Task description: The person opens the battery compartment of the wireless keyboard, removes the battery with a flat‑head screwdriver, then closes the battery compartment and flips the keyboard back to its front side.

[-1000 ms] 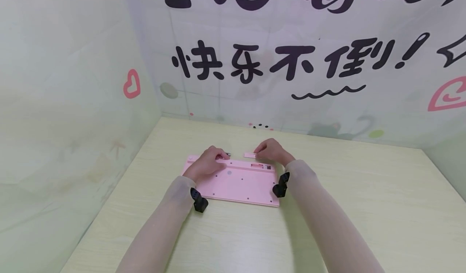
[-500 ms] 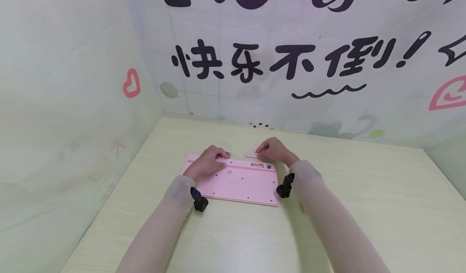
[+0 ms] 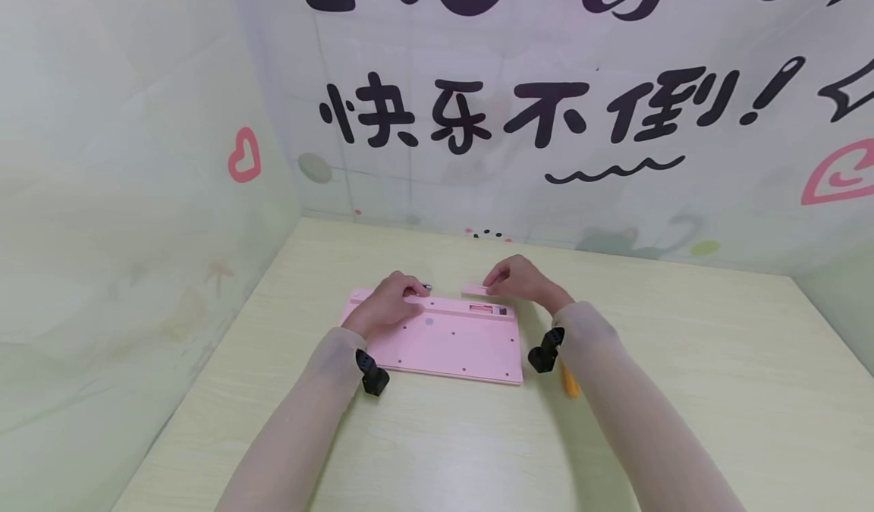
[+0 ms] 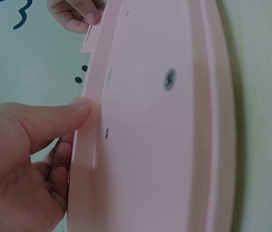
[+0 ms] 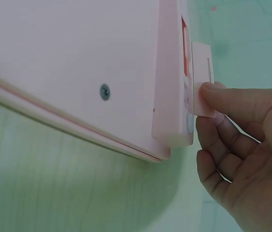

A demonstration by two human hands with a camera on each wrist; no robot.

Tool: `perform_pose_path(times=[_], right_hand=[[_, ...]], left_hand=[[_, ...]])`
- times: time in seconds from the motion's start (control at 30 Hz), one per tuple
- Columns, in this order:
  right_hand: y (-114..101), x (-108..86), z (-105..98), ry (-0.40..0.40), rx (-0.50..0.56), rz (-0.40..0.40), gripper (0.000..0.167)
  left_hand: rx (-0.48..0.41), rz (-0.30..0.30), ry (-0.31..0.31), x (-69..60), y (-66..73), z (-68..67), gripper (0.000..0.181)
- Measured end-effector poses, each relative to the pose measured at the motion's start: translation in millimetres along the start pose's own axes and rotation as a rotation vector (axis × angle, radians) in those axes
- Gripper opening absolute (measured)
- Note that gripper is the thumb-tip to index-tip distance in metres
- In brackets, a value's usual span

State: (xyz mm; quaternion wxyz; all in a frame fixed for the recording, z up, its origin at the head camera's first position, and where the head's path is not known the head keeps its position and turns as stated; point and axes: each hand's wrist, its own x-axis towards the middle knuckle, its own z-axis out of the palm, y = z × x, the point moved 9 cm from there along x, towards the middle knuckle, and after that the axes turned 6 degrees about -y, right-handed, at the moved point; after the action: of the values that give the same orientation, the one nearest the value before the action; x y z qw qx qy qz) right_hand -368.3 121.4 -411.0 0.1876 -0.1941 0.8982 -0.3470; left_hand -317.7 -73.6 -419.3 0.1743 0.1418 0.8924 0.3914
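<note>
A pink keyboard point(image 3: 464, 349) lies with its screwed underside up. Near the right end of its thick far edge is an uncovered battery compartment point(image 3: 481, 309), with a red strip visible inside. My left hand point(image 3: 388, 303) grips that edge left of its middle, thumb on top and fingers curled behind, as the left wrist view shows. Beyond the edge, my right hand point(image 3: 522, 279) pinches a flat pink battery cover point(image 5: 202, 72) between thumb and fingers. In the head view the cover is apart from the compartment, just behind it.
Beside my left fingertips is a small shiny metallic thing point(image 3: 427, 287), mostly hidden. An orange object point(image 3: 570, 381) lies partly under my right forearm. A printed backdrop point(image 3: 478, 186) stands behind the pale wooden table point(image 3: 451, 451).
My right hand has moved slightly right and away with the battery cover, which has tilted on the way. The orange object has come into view beside the right sleeve. My left hand stays put.
</note>
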Motion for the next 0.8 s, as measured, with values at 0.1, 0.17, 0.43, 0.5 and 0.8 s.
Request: perform_pose_path(times=[0.1,0.17,0.43,0.5,0.8], right_hand=[[-4.0,-3.4,-0.6,-0.015,-0.012,-0.025,0.008],[-5.7,-5.4,-0.7,-0.027,-0.019,-0.038,0.008],[-7.0,-13.5,-0.2,-0.057,-0.023,0.001,0.007],[-8.5,-15.7,0.8,-0.067,-0.023,0.004,0.007],[-17.1,-23.9,5.2,-0.093,-0.017,-0.031,0.006]], left_hand=[[-0.005,0.004,0.001,-0.2,0.2,-0.3,0.020],[-0.007,0.006,-0.001,-0.2,0.0,-0.1,0.021],[-0.010,0.000,-0.002,0.3,-0.7,0.0,0.021],[-0.012,-0.004,-0.001,0.3,-1.1,-0.1,0.020],[-0.017,0.002,-0.006,0.8,-1.8,0.7,0.020]])
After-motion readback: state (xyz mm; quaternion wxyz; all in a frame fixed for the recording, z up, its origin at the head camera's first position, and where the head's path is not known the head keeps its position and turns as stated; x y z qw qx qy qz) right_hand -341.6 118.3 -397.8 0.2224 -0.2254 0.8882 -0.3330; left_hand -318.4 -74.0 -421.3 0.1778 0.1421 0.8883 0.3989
